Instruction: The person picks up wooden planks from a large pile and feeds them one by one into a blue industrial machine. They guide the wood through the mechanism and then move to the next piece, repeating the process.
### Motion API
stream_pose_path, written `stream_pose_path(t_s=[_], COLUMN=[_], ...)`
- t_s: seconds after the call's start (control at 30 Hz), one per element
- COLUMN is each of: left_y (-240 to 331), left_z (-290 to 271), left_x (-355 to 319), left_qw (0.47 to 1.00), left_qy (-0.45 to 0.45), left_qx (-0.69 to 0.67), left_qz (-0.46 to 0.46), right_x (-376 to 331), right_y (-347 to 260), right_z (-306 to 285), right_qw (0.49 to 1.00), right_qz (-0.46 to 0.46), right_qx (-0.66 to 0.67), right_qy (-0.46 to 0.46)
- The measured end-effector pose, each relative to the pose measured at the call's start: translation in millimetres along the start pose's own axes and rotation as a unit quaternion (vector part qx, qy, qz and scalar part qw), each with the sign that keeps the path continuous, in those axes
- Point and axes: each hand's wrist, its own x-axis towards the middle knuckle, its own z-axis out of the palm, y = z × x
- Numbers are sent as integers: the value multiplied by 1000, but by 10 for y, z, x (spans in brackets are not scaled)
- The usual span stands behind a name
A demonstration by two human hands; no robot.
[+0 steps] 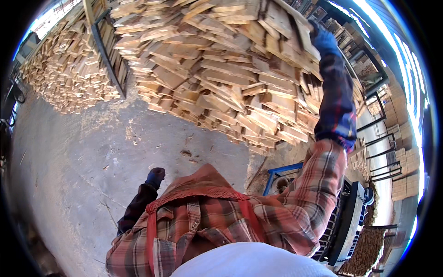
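Note:
My right arm stretches up and forward over a large heap of short wooden boards (221, 69). At its end my right hand (326, 42), in a blue glove with dark fingertips, is closed at the edge of a long wooden board (299, 28) on top of the heap. The fingers are slightly blurred, and the board covers part of them. Low beside the front of my red apron (203, 180) hangs my left hand (156, 177), in a dark blue glove. Its fingers are curled in and hold nothing that shows.
A second heap of wood pieces (69, 69) lies at the far left, behind a dark metal post (107, 57). Grey concrete floor (134, 147) with wood scraps stretches before me. On my right stand a blue metal frame (277, 171), a black slatted machine (350, 221) and stacked boards (402, 171).

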Motion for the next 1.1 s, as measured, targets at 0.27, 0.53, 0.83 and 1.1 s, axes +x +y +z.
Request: stream_pose_path(t_s=[0.27,0.53,0.83,1.1], left_y=[57,508,517,3434], left_z=[821,1926,1730,2091], left_x=[455,-39,-19,-575], left_qw=[966,925,908,908], left_qy=[-104,-144,-246,-345], left_qx=[173,184,215,-122], left_qz=[161,300,263,204], right_x=[-1041,-1202,-822,-2278], right_y=[-365,-520,-350,-787], right_z=[-372,103,-169,-1070], right_qw=[975,947,988,984], right_qz=[-125,-60,-89,-85], right_qx=[184,26,2,47], right_qy=[26,314,127,152])
